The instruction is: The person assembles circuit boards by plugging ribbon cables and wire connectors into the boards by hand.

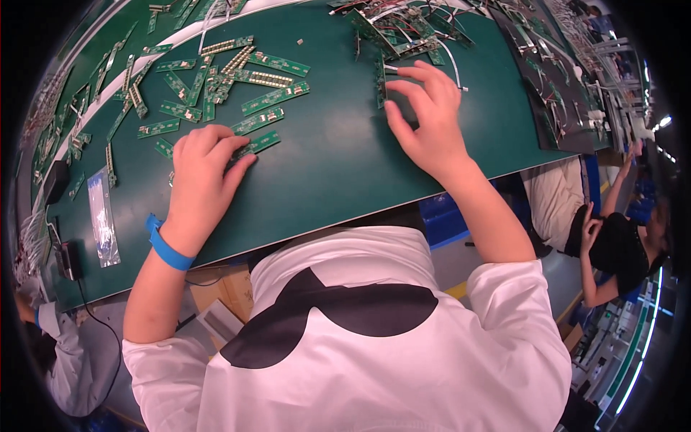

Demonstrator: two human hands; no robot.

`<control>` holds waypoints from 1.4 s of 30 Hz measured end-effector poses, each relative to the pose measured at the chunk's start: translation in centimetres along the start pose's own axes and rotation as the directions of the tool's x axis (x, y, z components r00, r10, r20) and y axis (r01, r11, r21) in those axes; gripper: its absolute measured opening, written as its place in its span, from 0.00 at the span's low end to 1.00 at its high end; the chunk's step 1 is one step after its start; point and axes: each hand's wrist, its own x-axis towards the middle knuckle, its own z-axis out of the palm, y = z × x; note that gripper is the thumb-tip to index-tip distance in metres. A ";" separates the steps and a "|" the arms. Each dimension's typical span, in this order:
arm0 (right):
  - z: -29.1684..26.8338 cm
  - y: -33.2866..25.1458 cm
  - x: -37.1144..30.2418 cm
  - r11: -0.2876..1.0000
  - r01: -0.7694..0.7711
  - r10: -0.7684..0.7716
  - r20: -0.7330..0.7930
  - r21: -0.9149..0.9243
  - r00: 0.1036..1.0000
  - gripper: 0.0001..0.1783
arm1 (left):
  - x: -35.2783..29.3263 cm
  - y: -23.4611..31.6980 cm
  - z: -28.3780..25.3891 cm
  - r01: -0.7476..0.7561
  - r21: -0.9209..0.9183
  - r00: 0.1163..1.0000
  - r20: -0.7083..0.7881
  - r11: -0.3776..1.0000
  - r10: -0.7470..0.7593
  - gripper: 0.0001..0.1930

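Note:
My left hand [204, 167], with a blue band at the wrist, is low over the table with its fingers curled. Its thumb and index finger close about the near end of a narrow green circuit board [264, 142]. To the right, my right hand [434, 119] has its thumb and fingertips at the edge of another green circuit board [381, 81], which is tilted up and seen nearly edge-on. A short white lead is beside that board. Loose strip boards [276, 98] lie scattered beyond my left hand, several with rows of pale components.
A heap of wired boards [410, 36] lies at the far middle. On the right is a black sheet [533, 79] with more wired boards. A clear plastic bag [103, 219] and a black adapter [68, 261] with a cord are at left. Other people sit at both sides.

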 end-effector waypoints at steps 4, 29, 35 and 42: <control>-0.5 -0.9 0.1 0.999 -0.003 0.009 -0.121 0.052 0.993 0.12 | 0.3 0.4 0.6 -0.011 -0.043 0.999 -0.053 0.999 0.009 0.08; 1.4 -3.4 4.9 0.748 0.281 -0.342 -0.013 0.601 0.940 0.16 | 3.4 1.4 0.8 0.304 -0.947 0.939 0.316 -0.100 -0.136 0.14; 1.2 -4.5 6.5 0.447 -0.422 -0.147 0.530 0.789 0.836 0.09 | 2.9 0.4 1.5 0.120 -0.912 0.978 0.040 0.393 -0.207 0.16; 1.5 -4.2 7.3 0.110 -0.815 -0.062 0.823 0.568 0.565 0.16 | 4.8 0.1 1.0 -0.251 -0.522 0.968 -0.158 0.815 0.196 0.15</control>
